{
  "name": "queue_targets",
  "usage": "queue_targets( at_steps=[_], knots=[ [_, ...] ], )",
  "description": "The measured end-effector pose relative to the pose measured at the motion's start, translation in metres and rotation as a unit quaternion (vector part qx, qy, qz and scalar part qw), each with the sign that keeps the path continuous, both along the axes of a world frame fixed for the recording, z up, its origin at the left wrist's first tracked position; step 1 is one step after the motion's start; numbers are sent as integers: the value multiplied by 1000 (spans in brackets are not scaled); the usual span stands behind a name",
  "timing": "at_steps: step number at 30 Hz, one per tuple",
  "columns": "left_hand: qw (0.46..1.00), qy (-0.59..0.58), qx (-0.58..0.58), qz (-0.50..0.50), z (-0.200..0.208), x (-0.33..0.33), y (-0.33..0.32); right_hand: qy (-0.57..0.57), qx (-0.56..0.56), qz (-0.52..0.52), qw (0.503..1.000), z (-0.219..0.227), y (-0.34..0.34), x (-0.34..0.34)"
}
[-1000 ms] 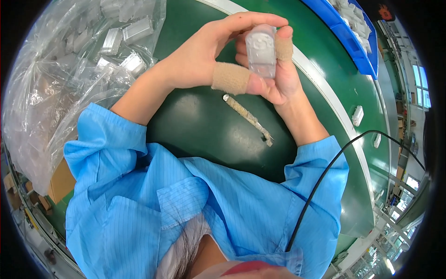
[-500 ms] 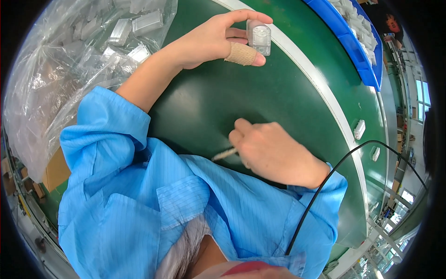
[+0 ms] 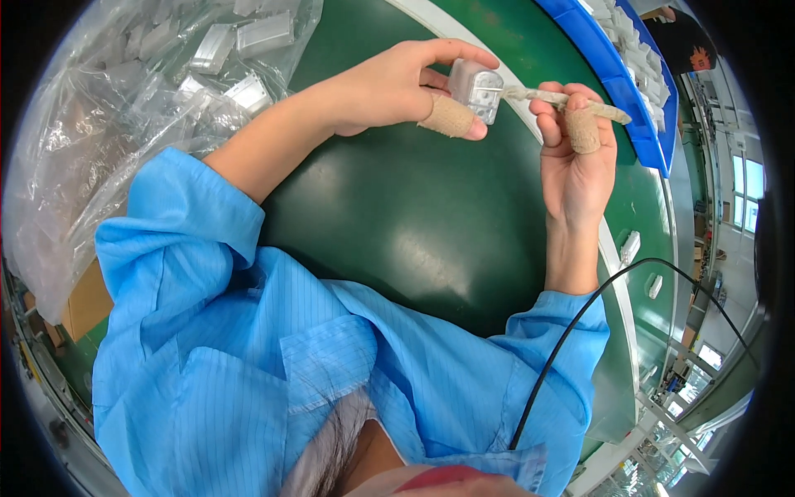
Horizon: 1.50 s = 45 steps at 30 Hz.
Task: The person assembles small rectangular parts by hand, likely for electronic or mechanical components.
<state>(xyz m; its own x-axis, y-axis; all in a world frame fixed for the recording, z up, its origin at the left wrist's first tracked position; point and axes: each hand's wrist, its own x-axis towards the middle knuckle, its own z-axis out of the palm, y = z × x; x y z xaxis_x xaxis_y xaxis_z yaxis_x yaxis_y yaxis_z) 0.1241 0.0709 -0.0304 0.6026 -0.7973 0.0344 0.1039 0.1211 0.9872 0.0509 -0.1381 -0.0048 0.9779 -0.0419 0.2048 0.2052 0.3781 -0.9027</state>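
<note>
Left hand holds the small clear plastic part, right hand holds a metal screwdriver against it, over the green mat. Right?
Not quite. The head view shows the right hand holding a thin beige strip-like tool, not a metal screwdriver, against the small clear plastic part. The left hand does hold that part, over the green mat.

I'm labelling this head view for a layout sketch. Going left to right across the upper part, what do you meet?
Clear plastic bag of parts → left hand → small clear block → tan stick → right hand → blue tray.
</note>
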Motion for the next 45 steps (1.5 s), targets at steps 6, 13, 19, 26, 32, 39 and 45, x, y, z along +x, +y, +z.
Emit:
queue_targets(
  at_steps=[6,13,19,26,32,39,45],
  knots=[
    [998,-41,-33,38,-1,2,0,-24,-7,-40,999,-6,5,0],
    [996,-55,4,74,-4,3,0,-45,-71,-71,994,-2,10,-1],
    [990,-103,-13,96,-4,5,1,-246,-264,-33,932,13,4,-16],
    [963,-240,-25,117,-6,7,3,-283,-389,-30,877,15,8,-22],
    [964,-239,-33,114,-7,10,2,-284,-392,-44,874,11,8,-21],
    [983,-158,-60,71,-1,10,6,-305,-339,-67,887,17,12,-26],
    [989,-51,-139,-9,10,7,11,52,-385,286,876,20,-2,-20]
  ],
)
